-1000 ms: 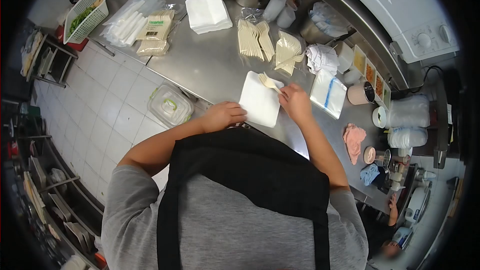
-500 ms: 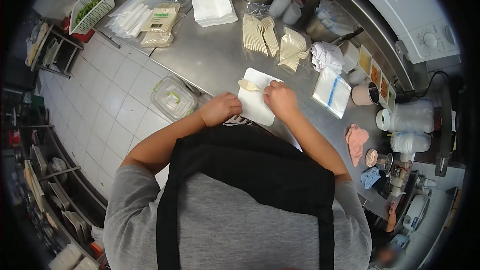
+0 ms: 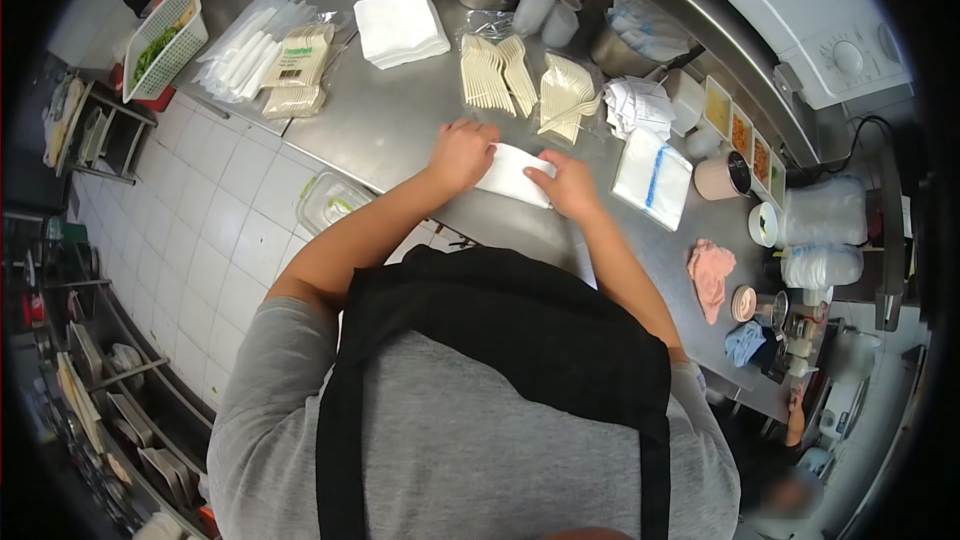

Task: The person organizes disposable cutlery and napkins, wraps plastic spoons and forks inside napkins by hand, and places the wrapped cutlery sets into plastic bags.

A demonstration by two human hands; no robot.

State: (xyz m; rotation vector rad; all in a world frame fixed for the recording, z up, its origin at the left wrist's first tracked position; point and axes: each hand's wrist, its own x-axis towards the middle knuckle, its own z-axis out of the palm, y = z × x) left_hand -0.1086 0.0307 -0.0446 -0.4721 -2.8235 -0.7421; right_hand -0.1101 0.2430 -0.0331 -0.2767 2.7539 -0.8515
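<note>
A white napkin (image 3: pixel 515 178), now a narrow folded strip, lies at the near edge of the steel counter. At its left end my left hand (image 3: pixel 465 154) has its fingers closed on the paper. My right hand (image 3: pixel 567 183) grips the right end, thumb on top. No fork shows on the napkin; whether one is inside is hidden. Beyond my hands are a bag of light forks (image 3: pixel 497 75) and a bag of spoons (image 3: pixel 567 98). A stack of white napkins (image 3: pixel 401 28) sits further back.
Wrapped cutlery packs (image 3: pixel 298 70) and plastic bags lie at the back left. To the right are a clear bag pack with a blue stripe (image 3: pixel 652 180), a pink cloth (image 3: pixel 711 280) and food trays (image 3: pixel 740 137). A lidded container (image 3: pixel 325 202) is below the counter edge. Another person (image 3: pixel 795 415) is at lower right.
The napkin has gone from an open square to a folded strip. The fork on it is out of sight. My left hand has moved forward onto the paper, and my right hand no longer shows the fork.
</note>
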